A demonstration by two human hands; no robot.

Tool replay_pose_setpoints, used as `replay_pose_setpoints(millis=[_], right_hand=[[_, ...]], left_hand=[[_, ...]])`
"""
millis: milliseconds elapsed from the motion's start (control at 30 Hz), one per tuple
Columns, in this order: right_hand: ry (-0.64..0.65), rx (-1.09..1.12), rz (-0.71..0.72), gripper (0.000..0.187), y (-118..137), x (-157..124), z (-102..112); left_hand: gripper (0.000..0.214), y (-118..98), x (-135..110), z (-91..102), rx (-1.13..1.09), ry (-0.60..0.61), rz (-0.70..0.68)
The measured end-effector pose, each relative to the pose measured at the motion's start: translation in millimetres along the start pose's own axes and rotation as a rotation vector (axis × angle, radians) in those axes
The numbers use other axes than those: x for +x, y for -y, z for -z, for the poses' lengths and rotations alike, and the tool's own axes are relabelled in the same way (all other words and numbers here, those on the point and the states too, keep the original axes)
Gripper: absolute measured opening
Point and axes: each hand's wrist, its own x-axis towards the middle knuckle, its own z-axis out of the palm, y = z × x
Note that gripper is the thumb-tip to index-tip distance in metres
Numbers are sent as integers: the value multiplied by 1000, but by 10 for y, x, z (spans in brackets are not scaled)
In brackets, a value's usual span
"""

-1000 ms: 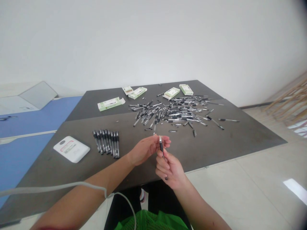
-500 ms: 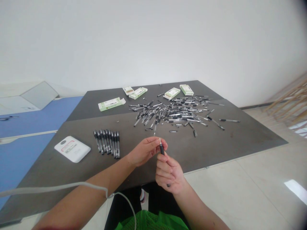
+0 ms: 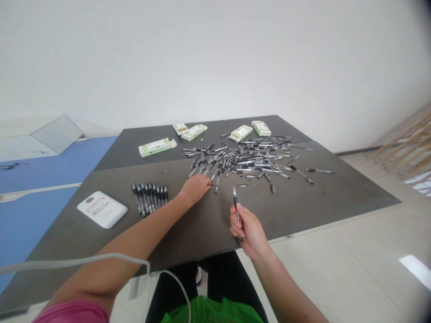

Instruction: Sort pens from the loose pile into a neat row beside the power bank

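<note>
In my right hand is a black-gripped gel pen, held upright above the near table edge. A silver cone tip shows at its upper end, and my fingers wrap round its lower barrel. My left hand is at the near left edge of a heap of loose pens and pen parts. Its fingers are drawn together low over the table by a small dark piece; what they pinch is mostly hidden. Left of that forearm lies a row of several capped pens, partly covered by the arm.
A white card-shaped case lies at the left. Several green-and-white pen boxes stand along the back of the dark table. A pale cable crosses in front of my left arm. Blue surfaces adjoin at the left.
My left hand has left the pen tip and moved forward and left to the heap's edge. My right hand has shifted slightly right with the pen, whose tip now carries a silver cone.
</note>
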Motion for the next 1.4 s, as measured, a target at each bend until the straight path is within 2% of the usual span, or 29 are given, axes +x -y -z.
replay_pose_setpoints(millis=[100, 200, 367, 433, 533, 633, 733, 833, 1033, 1267, 1400], right_hand=[[-9, -121, 47, 28, -5, -10, 12], [-34, -334, 94, 30, -4, 13, 35], [-32, -762, 156, 30, 45, 63, 59], [-25, -962, 223, 28, 79, 60, 55], [14, -1233, 322, 27, 131, 26, 27], [79, -1378, 360, 28, 165, -22, -18], [161, -1427, 395, 26, 171, -58, -61], [209, -1450, 409, 24, 165, -80, -89], [230, -1506, 460, 23, 183, -106, -114], [276, -1517, 573, 25, 124, -94, -154], [260, -1460, 571, 27, -9, -73, -147]], left_hand=[[17, -21, -58, -23, 74, 4, -12], [16, -4, -130, -29, 93, -2, 8], [17, -57, -332, 65, 9, -23, 124], [17, -139, -459, 155, -118, -74, 172], [20, -299, -682, 290, -448, -146, 225], [27, -443, -888, 370, -715, -182, 287], [28, -524, -1022, 405, -768, -194, 319], [25, -540, -1077, 440, -741, -183, 294], [19, -519, -1078, 519, -606, -161, 168], [18, -620, -1079, 548, -691, -114, 141], [18, -618, -1084, 526, -753, -76, 139]])
